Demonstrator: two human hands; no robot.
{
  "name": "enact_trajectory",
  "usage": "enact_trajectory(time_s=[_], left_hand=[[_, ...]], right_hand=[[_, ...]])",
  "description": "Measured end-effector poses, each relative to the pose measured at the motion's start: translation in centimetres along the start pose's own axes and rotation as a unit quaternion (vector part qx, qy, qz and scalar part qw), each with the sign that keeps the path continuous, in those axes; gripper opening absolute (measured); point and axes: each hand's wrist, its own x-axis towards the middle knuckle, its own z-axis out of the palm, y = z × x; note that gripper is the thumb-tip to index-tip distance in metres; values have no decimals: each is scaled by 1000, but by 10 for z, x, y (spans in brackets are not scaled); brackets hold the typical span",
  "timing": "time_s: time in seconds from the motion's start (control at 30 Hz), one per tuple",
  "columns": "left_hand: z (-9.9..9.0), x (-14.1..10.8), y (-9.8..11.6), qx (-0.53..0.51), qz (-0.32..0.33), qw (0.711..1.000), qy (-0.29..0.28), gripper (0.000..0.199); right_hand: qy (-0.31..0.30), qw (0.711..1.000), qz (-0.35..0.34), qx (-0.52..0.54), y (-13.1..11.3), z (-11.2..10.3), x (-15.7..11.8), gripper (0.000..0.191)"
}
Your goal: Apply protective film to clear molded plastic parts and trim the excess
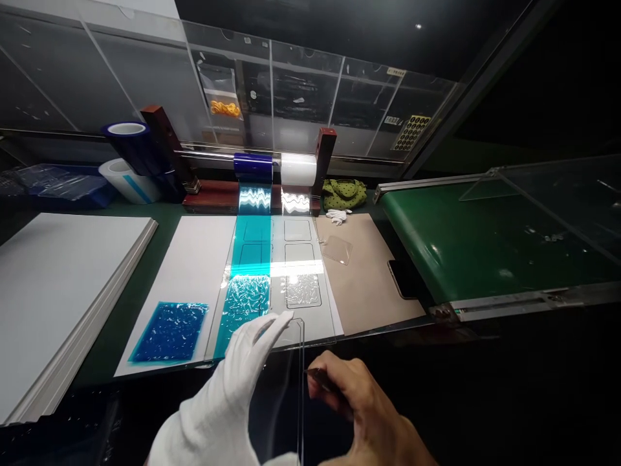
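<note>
My left hand (230, 382), in a white glove, grips a thin clear plate (301, 382) by its edges, tilted so that one side shows nearly edge-on. My bare right hand (361, 401) is closed around a small dark brown pointed tool (320, 377); its tip is close to the plate's right edge, and I cannot tell whether they touch. Beyond the hands, a strip of teal film (252, 259) and a strip of clear film (298, 259) run down over a white board with outlined rectangles. A stack of blue film pieces (169, 333) lies to the left.
Purple and white film rolls (253, 167) hang on a bar between wooden posts (325, 152). White sheets (72, 272) are stacked at left. On brown card (369, 285) lie a clear square piece (337, 250) and a phone (405, 279). A green conveyor belt (451, 239) is at right.
</note>
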Motion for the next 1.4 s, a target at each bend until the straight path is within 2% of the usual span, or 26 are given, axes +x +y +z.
enact_trajectory(time_s=[0.23,0.37,0.5,0.67,0.83,1.0,1.1,1.2,1.23,1.3,1.4], left_hand=[[0,0,5,13,14,1000,-10,47],[-1,-1,6,48,27,998,-23,54],[0,0,9,36,41,998,-33,56],[1,3,10,14,56,998,-22,51],[2,6,10,7,62,997,-40,68],[4,11,15,48,76,995,-31,61],[-2,14,25,83,79,993,-29,68],[-11,16,38,118,46,992,-17,97],[-13,17,42,132,30,991,-9,106],[-16,19,47,162,16,987,6,110],[-14,22,50,192,35,980,26,107]], right_hand=[[26,999,-34,-16,9,11,4,75],[16,997,-63,-32,9,10,6,74],[5,996,-85,-28,8,7,8,68],[8,997,-81,-11,10,7,5,61],[3,997,-76,19,17,11,6,64],[9,999,-44,28,33,14,6,67],[35,998,-50,30,47,12,3,67],[114,990,-78,42,51,5,0,65],[146,985,-82,38,49,2,0,61],[199,975,-95,13,42,-5,2,45],[216,965,-149,-10,30,-11,10,22]])
